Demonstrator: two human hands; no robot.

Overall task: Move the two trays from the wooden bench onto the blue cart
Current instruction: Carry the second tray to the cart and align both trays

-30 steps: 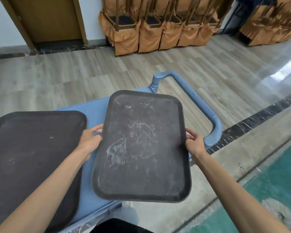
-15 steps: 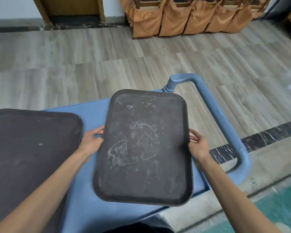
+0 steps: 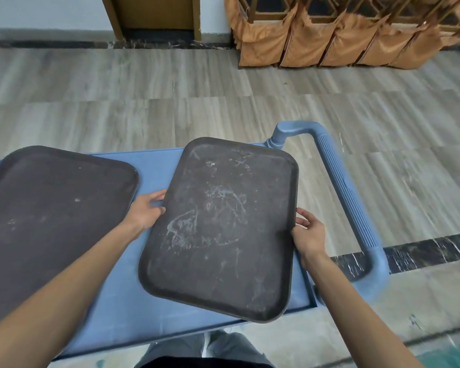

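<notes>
Tray in hand: scuffed dark rectangular plastic tray [image 3: 221,227], over the flat blue plastic cart top [image 3: 154,166], toward 3 o'clock; whether it touches the top, cannot tell.
Left hand [image 3: 146,211]: clamped on that tray's 9 o'clock edge.
Right hand [image 3: 310,232]: clamped on its 3 o'clock edge.
Second tray: matching dark rectangular tray [image 3: 51,216], lying on the cart at 9 o'clock, just beside the left hand.
Cart handle: ribbed blue bar [image 3: 343,187] at 3 o'clock.

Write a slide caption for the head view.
Both hands, left and right, hold a scuffed dark tray over the blue cart, beside another tray.
</notes>
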